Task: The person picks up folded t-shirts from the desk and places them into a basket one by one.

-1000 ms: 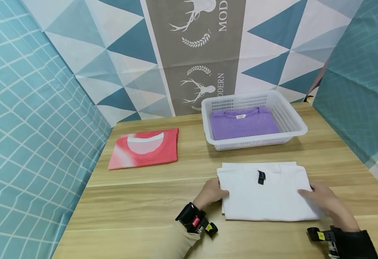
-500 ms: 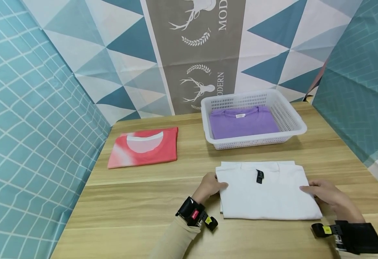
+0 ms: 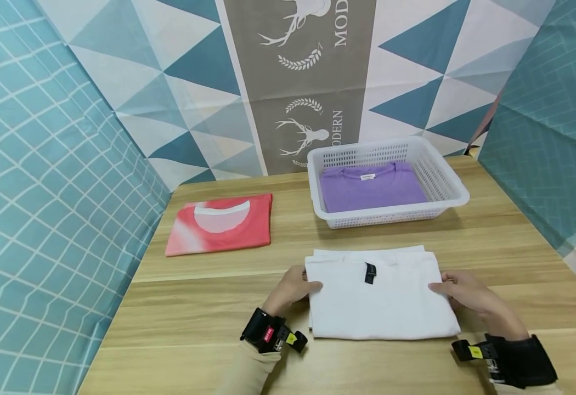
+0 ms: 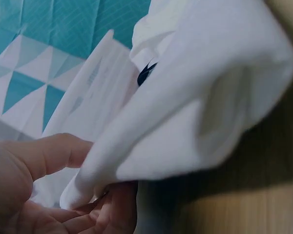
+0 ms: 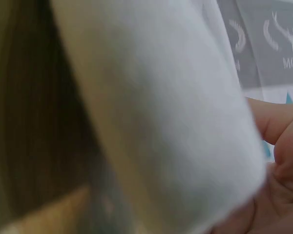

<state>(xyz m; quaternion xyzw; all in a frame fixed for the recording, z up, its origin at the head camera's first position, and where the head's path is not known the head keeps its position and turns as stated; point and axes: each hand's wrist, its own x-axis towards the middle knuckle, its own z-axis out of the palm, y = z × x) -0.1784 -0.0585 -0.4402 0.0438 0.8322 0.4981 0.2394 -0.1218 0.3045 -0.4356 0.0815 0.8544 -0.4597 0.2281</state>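
Observation:
A folded white T-shirt [image 3: 377, 302] with a black neck label lies flat between my two hands in the head view, its collar toward the back. My left hand [image 3: 293, 286] pinches its left edge, thumb on top and fingers underneath. On the opposite edge my right hand [image 3: 470, 296] grips the shirt the same way. Up close in the left wrist view, the thumb [image 4: 63, 153] presses on the folded white cloth [image 4: 161, 141], with dark shadow beneath it. The right wrist view shows the rounded white fold [image 5: 161, 122] large and blurred, against my right palm [image 5: 283, 195].
Behind the shirt stands a white perforated basket [image 3: 396, 215] with a folded purple T-shirt [image 3: 372, 192] in it. A folded red-and-pink garment [image 3: 224, 227] lies at the back left of the wooden table [image 3: 179, 323]. Patterned cloth walls [image 3: 194, 99] enclose the table.
Both hands have moved left together with the white T-shirt between them. Earlier the right hand shifted its hold slightly outward at the edge. Basket and red garment have stayed put.

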